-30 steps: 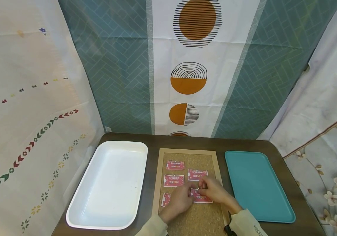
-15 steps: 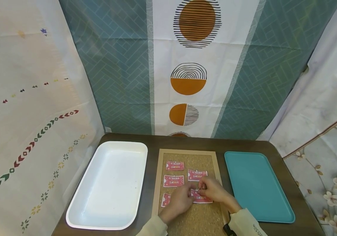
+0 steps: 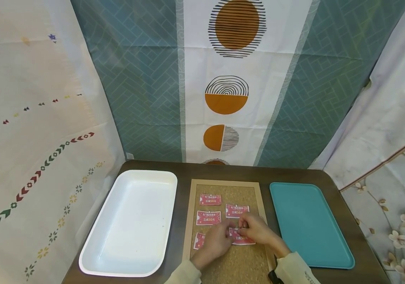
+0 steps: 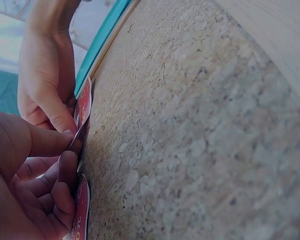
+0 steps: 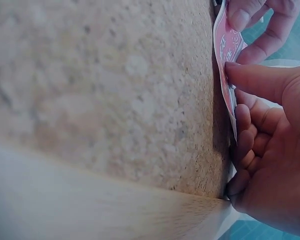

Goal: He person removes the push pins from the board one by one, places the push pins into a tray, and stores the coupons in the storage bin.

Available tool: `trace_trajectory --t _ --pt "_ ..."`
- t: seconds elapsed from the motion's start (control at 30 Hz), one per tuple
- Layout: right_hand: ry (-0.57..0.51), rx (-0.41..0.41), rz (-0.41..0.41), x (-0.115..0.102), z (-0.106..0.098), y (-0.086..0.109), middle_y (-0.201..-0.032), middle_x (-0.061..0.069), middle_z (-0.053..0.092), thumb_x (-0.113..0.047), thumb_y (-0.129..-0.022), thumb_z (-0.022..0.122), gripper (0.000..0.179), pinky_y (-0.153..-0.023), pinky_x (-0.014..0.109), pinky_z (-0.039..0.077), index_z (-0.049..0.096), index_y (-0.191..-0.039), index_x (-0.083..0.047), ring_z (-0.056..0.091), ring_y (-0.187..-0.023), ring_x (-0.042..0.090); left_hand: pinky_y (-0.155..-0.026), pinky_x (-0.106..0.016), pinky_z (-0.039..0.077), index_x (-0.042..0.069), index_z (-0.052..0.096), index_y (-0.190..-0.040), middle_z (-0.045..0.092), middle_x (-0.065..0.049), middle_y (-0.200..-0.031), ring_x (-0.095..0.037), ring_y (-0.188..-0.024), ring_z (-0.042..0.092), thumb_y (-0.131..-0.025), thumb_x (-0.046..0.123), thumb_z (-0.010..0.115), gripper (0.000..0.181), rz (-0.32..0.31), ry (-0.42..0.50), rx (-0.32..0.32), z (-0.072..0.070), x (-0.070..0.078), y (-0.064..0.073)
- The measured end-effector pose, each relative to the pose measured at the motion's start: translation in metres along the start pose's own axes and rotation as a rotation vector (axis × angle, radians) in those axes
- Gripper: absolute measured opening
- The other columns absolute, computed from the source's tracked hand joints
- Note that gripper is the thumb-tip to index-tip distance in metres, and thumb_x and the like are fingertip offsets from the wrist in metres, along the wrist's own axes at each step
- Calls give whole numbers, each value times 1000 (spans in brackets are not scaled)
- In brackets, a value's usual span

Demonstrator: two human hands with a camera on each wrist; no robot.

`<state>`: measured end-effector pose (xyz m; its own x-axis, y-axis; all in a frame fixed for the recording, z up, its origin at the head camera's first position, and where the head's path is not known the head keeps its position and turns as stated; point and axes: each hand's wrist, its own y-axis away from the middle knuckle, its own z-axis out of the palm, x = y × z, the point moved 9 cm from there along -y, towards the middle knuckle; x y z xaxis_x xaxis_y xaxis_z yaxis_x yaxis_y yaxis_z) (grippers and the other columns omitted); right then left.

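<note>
A red coupon [image 3: 242, 237] with pale lettering lies on the lower right of the cork board [image 3: 232, 264]. My left hand [image 3: 217, 239] pinches its left edge between thumb and forefinger, other fingers curled beneath. At the upper edge, my right hand [image 3: 257, 228] has thumb and forefinger tips together on a small pale pin, mostly hidden by the fingers. In the right wrist view the right thumb lies against the coupon [image 5: 225, 47], whose near edge stands slightly off the cork. In the left wrist view, the coupon [image 4: 84, 107] also lifts from the board.
Several more red coupons are on the board, including a top left one [image 3: 210, 199], a middle left one [image 3: 209, 217] and an upper right one [image 3: 237, 211]. A white tray [image 3: 128, 225] stands left of the board, a teal tray [image 3: 310, 225] right, all on a dark table [image 3: 184, 173].
</note>
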<state>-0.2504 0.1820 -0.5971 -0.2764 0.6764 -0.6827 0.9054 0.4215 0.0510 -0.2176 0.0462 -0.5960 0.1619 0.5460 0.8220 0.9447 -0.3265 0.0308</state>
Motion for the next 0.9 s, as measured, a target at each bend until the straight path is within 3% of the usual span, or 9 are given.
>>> trace_trajectory --t 0.63,0.9 --pt "-23 26 -41 -5 -3 4 -80 -6 55 -4 -90 78 21 -62 24 39 63 -82 -16 46 -70 3 -48 -24 39 9 72 -119 55 10 -71 -4 -57 49 -88 3 79 32 -4 0 -12 0 -2 -1" --pt "-51 33 -1 1 0 4 -81 -6 55 -2 -92 76 17 -64 24 40 64 -93 -14 47 -71 4 -47 -23 38 8 71 -118 54 10 -69 -3 -54 47 -88 2 79 32 2 -3 -6 1 -1 1"
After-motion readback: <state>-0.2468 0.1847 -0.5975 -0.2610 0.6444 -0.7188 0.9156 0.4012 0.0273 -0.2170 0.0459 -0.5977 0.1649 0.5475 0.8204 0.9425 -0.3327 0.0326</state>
